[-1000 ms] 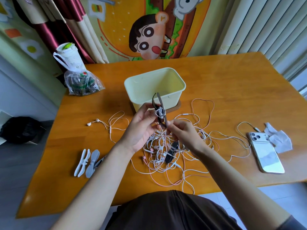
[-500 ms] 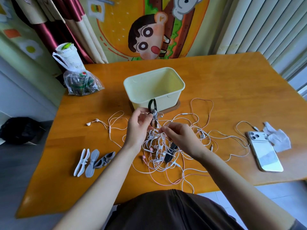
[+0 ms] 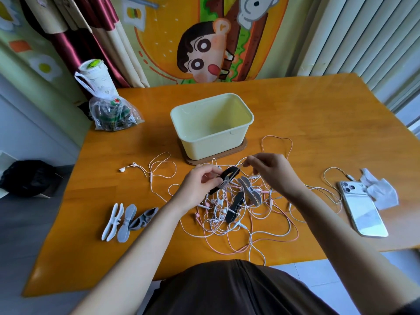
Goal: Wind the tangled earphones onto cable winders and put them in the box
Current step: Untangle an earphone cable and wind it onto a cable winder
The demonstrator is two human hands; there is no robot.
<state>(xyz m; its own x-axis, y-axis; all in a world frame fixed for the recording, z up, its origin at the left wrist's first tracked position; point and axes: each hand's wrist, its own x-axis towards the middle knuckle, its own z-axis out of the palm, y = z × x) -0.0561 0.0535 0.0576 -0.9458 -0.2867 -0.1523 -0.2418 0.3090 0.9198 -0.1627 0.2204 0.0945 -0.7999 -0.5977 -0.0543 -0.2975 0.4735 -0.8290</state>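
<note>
My left hand (image 3: 200, 185), at the centre of the frame, grips a black winder (image 3: 227, 178) by its lower end. Just right of it, my right hand (image 3: 272, 171) pinches a thin white cable between thumb and fingertips, lifted above the tangle of earphones (image 3: 238, 223) that sprawls across the lower middle of the table. The box (image 3: 211, 144) stands open just above the hands, and I see no earphones in it.

To wind well, I judge I should first trace this one cable free of the heap. Then I hold light tension with the right hand and lay the turns side by side round the winder's waist, with the left holding it steady. Tugging hard would likely tighten knots or drag along the grey winder (image 3: 250, 189) lying in the tangle. Spare winders (image 3: 127, 218) wait at lower left.
</note>
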